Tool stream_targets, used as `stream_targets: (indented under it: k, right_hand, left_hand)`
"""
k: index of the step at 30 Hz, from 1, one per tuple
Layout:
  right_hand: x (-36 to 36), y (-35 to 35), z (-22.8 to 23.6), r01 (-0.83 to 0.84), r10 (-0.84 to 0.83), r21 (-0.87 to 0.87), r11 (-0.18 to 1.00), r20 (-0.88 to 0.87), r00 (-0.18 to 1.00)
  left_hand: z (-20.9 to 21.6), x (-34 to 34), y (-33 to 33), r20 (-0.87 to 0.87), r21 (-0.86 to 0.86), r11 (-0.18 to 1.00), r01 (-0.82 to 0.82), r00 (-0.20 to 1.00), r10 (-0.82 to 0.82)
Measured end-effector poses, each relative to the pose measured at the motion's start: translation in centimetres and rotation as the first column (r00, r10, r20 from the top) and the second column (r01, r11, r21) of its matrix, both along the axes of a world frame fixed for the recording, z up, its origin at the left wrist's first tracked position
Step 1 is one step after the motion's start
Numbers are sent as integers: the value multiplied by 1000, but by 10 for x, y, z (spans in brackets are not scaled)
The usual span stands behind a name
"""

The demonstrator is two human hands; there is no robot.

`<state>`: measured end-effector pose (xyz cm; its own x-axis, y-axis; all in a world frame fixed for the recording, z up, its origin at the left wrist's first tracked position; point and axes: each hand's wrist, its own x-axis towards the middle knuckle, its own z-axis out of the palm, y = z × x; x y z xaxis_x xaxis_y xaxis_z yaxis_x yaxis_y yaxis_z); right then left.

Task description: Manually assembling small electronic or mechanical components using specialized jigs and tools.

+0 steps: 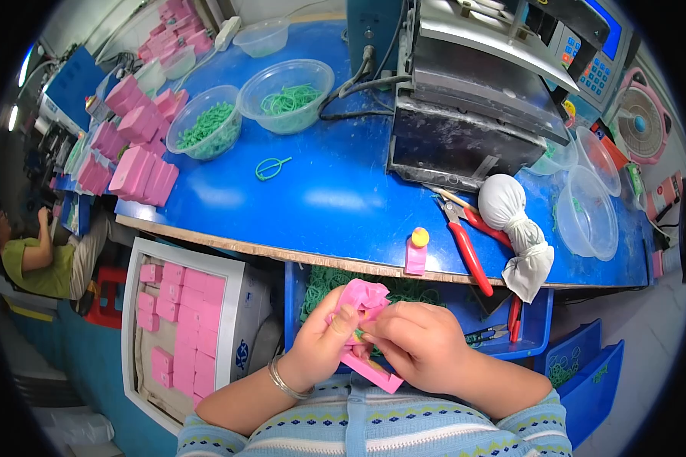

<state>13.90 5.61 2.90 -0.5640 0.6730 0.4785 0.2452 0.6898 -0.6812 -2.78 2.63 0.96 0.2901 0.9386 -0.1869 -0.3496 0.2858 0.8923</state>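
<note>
Close to my body, above an open blue drawer (537, 316), a pink piece that looks like a small folded box (370, 371) is held between both hands. My left hand (318, 340) is closed round its left side, with the thumb on top. My right hand (427, 346) pinches at its middle from the right, fingers pressed together. A crumpled pink part (364, 293) sticks up above the fingers. Something small, green and yellow shows between the fingertips, too covered to name. Several green loops (324, 286) lie in the drawer beyond my hands.
On the blue table (335, 228) stand bowls of green loops (286, 99), pink boxes (141, 175), a dark machine (465, 129), red-handled cutters (469, 255) and a tied white cloth bundle (503, 202). A carton of pink boxes (194, 312) sits lower left. Far left, a person (46, 263) sits.
</note>
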Motion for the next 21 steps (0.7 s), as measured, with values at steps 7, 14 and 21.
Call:
stream_targets:
  k: [7,14,21]
  right_hand:
    - [5,-4,-6,0,-1,-38,999,-39,999]
    - [6,-14,-2,26,-143,-429,903,-243,959]
    - [21,1,3,-24,-1,219,976,112,994]
  left_hand:
    - [2,0,-3,99,-102,995,14,995,-4]
    - [-2,-4,2,87,20,1000,-10,996,8]
    - [8,-2,-1,-291,239,971,19,955,53]
